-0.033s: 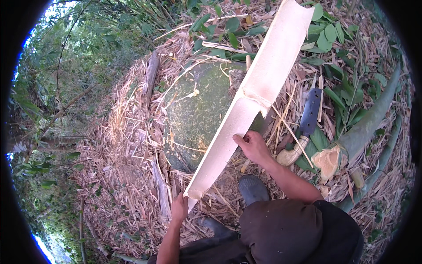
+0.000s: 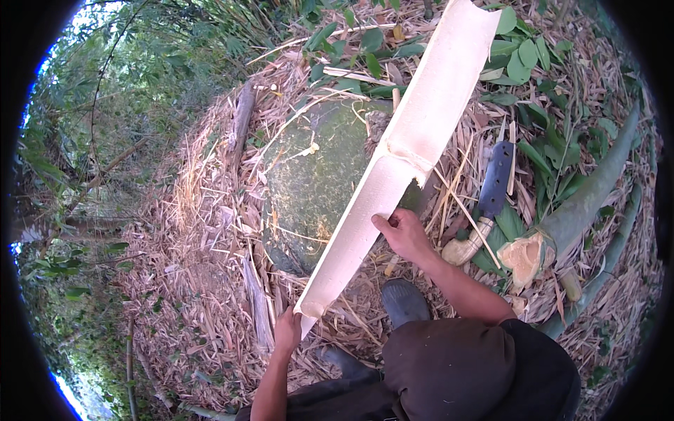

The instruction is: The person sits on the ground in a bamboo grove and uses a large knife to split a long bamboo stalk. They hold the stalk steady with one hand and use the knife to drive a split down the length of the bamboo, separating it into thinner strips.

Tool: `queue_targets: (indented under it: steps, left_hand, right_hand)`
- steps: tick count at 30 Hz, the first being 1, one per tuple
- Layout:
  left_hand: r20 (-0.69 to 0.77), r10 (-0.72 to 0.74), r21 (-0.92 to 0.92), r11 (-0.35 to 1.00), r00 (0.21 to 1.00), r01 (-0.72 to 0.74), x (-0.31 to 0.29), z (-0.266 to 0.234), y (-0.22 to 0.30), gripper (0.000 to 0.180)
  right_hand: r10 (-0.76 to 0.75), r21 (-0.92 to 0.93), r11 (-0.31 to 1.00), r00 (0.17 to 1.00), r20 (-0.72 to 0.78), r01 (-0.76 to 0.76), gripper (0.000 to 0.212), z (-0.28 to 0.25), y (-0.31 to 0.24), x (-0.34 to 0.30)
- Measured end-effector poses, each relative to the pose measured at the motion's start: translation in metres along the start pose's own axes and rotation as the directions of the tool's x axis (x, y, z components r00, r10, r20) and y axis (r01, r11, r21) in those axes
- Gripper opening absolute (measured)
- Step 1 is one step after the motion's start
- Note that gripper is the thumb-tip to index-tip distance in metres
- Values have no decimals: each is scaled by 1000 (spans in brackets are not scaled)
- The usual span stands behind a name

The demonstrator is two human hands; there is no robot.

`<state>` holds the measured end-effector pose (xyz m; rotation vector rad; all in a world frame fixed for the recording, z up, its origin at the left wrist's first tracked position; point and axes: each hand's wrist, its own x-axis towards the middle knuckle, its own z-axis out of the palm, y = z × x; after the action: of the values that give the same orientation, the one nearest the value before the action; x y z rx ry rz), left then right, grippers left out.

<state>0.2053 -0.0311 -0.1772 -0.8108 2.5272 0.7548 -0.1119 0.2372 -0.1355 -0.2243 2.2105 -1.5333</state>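
A long split bamboo half (image 2: 430, 98) slants from near my left side up to the far right, its pale hollow inner face turned up. A node wall crosses it near the middle, with a ragged notch at its right edge. My left hand (image 2: 287, 331) is closed on its near end. Further along, my right hand (image 2: 401, 230) grips the right edge, thumb on the inner face. Beneath the bamboo lies a big mossy green rock (image 2: 319, 175). To the right rests a broad-bladed knife (image 2: 496, 175) with a pale curved handle.
A thick green bamboo stem (image 2: 593, 189) with a rough cut end (image 2: 525, 259) lies at the right. Leafy green twigs (image 2: 523, 59) are at the far right. Dry bamboo leaves cover the ground. A weathered wood piece (image 2: 242, 116) lies left of the rock. My dark boot (image 2: 405, 302) stands close by.
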Motion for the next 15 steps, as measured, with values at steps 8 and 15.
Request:
queue_targets:
  steps: [8, 15]
  left_hand:
    - [1, -75, -62, 995, 997, 75, 15, 13, 4, 25]
    - [-334, 98, -124, 981, 937, -146, 13, 14, 13, 47]
  right_hand:
    - [13, 66, 998, 999, -51, -10, 34, 12, -13, -2]
    - [2, -15, 1000, 1000, -19, -3, 32, 21, -34, 5]
